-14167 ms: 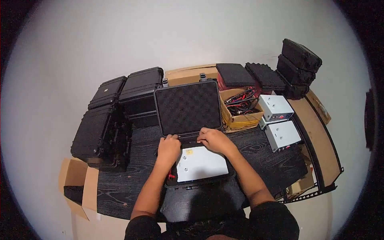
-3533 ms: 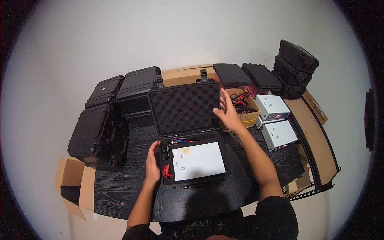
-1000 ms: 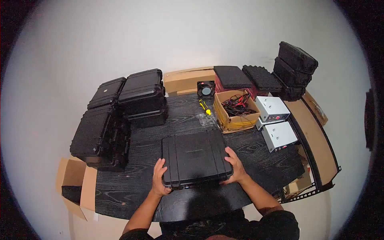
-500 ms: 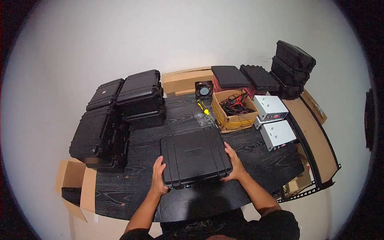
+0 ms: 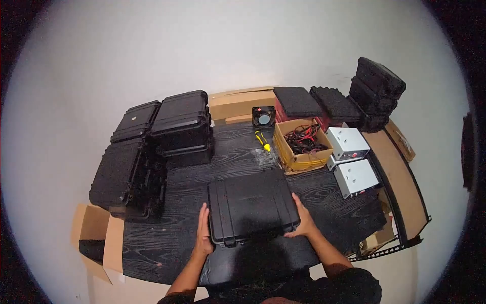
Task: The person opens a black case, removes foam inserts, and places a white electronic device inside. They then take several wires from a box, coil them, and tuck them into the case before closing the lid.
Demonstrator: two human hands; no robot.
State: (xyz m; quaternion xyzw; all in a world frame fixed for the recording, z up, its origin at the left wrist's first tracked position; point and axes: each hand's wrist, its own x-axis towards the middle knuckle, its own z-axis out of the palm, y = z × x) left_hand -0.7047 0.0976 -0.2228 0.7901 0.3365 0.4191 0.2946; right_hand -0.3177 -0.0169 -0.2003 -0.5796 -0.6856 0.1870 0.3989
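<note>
A closed black hard case (image 5: 251, 205) lies flat on the dark wood-grain table (image 5: 167, 238) right in front of me. My left hand (image 5: 204, 235) presses flat against the case's left side near its front corner. My right hand (image 5: 302, 220) cups the case's right front corner. Both hands hold the case between them. Its latches on the front edge are hidden from view.
Stacked black cases (image 5: 152, 147) fill the table's left side. Behind are a cardboard box of red and black cables (image 5: 302, 144), two grey metal boxes (image 5: 352, 162), a small fan (image 5: 264, 117), a yellow screwdriver (image 5: 263, 141), foam pads (image 5: 298, 101) and more cases (image 5: 377, 91).
The case's lid was open on foam and a white panel; it is shut now. In the last second the closed case stayed between my hands, which slid slightly toward its front corners.
</note>
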